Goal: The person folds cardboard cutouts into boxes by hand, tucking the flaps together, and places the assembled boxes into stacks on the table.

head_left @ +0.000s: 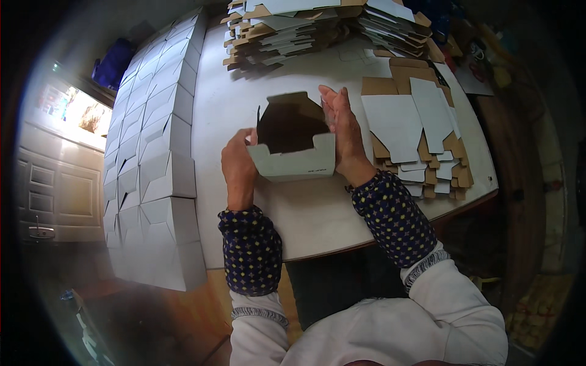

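Note:
Between my hands is a white cardboard box (pixel 293 163), open at the top, with its brown inside showing and cut-out edges on its walls. My left hand (pixel 239 160) is closed on the box's left wall, its thumb near the upper edge. My right hand (pixel 348 135) lies along the right wall with its fingers stretched out and pointing away from me. The box is over the near part of the white table (pixel 229 104). Whether its bottom rests on the table, I cannot tell.
Folded white boxes (pixel 162 134) stand in stacked rows along the table's left side. Flat cardboard blanks (pixel 390 125) lie at the right, close to my right forearm. A tall pile of more blanks (pixel 293 36) is at the far edge. A door (pixel 58 183) is at far left.

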Demonstrator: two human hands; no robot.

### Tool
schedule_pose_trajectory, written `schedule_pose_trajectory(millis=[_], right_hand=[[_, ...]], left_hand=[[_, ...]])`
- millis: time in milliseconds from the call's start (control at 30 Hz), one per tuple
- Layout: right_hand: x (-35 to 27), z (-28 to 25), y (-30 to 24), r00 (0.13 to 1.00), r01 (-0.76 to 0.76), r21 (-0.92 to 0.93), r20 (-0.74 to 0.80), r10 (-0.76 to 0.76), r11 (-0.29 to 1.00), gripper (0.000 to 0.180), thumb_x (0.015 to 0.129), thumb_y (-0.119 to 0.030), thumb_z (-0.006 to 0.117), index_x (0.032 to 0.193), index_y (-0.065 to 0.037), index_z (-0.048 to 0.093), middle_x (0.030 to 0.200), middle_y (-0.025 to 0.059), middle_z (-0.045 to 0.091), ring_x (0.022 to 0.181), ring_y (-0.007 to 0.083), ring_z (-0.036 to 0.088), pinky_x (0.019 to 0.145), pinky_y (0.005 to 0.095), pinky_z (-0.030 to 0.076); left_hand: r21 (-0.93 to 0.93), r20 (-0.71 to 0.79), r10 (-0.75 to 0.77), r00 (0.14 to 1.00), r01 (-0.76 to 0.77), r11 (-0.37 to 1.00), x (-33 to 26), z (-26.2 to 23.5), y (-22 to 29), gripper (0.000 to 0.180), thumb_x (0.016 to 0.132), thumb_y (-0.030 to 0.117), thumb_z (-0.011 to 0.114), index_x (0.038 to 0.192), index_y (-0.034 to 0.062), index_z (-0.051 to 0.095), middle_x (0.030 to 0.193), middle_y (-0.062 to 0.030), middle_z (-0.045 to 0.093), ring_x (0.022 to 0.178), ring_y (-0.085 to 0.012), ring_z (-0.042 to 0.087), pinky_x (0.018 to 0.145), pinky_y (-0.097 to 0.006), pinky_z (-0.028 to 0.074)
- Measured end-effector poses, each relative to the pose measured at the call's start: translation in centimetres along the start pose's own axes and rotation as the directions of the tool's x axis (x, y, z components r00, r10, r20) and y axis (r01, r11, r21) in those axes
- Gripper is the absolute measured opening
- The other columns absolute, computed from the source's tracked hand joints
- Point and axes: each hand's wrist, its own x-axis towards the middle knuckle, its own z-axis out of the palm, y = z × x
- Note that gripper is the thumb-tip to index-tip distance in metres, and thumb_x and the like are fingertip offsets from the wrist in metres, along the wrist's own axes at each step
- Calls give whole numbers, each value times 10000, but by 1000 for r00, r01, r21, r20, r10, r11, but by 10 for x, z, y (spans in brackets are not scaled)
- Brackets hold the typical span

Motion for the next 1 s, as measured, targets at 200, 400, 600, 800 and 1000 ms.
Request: schedule_pose_trajectory(millis=[200, 400, 600, 800, 1000], right_hand=[[0, -2, 1, 998, 59, 81, 23, -61, 995, 731, 1037, -563, 431, 1550, -44, 397, 1643, 139, 321, 1491, 300, 316, 1216, 413, 239], [-20, 1, -15, 955, 254, -9, 162, -249, 967, 662, 1014, -406, 469, 1559, -42, 378, 1645, 144, 320, 1499, 298, 312, 1217, 413, 249], [-19, -6, -18, 921, 307, -114, 286, -265, 945, 738, 919, -271, 557, 1584, -52, 326, 1626, 153, 343, 1490, 289, 326, 1213, 423, 260], [-12, -11, -8, 906, 318, 25, 287, -311, 948, 825, 858, -202, 624, 1602, -74, 292, 1590, 139, 391, 1427, 276, 402, 1188, 427, 301], [-17, -4, -11, 866, 440, 14, 258, -429, 898, 834, 842, -76, 617, 1606, -84, 283, 1460, 114, 497, 1300, 244, 499, 1142, 392, 355]], left_hand=[[-447, -38, 265, 963, -254, 858, -7, -5, 20, 528, 1016, 374, 572, 1426, 42, 598, 1281, -204, 663, 1163, -271, 614, 1004, -368, 461], [-687, 84, 504, 860, -316, 655, -19, -2, 23, 586, 999, 337, 580, 1518, 75, 503, 1441, -206, 571, 1302, -321, 548, 1095, -418, 409], [-609, 157, 460, 874, -280, 742, -18, -5, 27, 632, 991, 280, 593, 1567, 82, 426, 1529, -217, 483, 1404, -332, 455, 1158, -457, 342], [-605, 105, 323, 941, -197, 772, -12, 6, 19, 569, 995, 245, 601, 1527, 79, 488, 1408, -197, 568, 1299, -289, 510, 1116, -427, 364], [-588, -60, 269, 961, -252, 769, -10, 13, 16, 505, 1008, 236, 593, 1485, 78, 538, 1276, -156, 621, 1176, -248, 548, 1057, -364, 392]])
